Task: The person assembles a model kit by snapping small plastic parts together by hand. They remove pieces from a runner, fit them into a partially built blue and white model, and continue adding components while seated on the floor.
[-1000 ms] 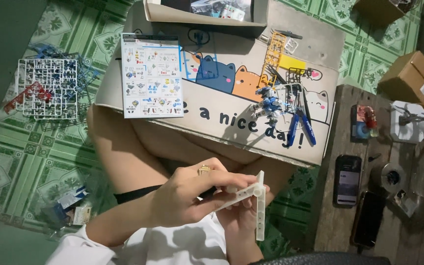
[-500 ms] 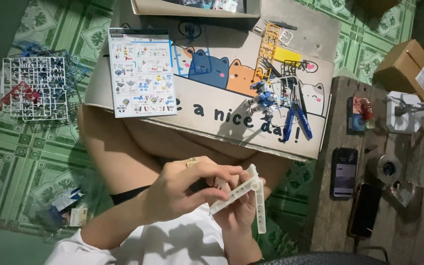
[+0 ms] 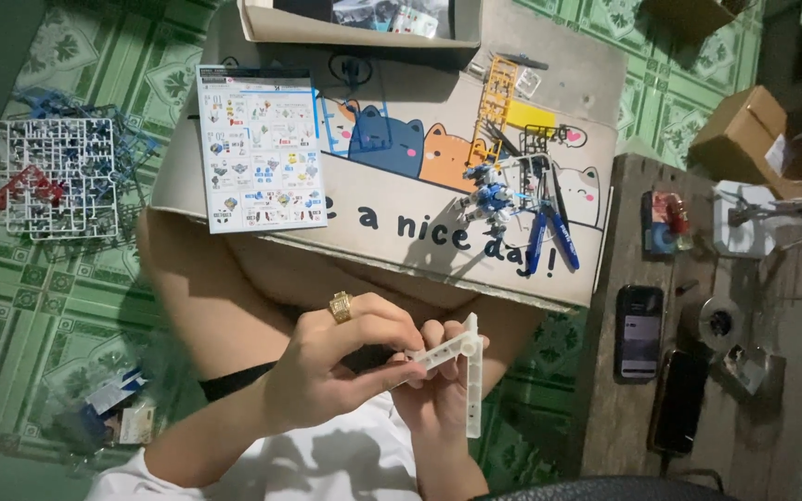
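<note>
Both hands grip a white plastic frame [image 3: 461, 371]: left hand [image 3: 336, 371] pinches its near bar, right hand [image 3: 438, 399] cradles beneath. Seems light, stiff, snappable; best held by the thick bars.

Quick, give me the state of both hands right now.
Left hand: closed, pinching the white plastic runner frame.
Right hand: closed, gripping the same frame from below.

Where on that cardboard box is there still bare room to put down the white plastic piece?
The left hand and right hand hold the white plastic frame. The cardboard box is bare along its near front strip, between the instruction sheet and the blue cutters, and at its far right corner. It is crowded around the small blue figure and yellow frame.
</note>
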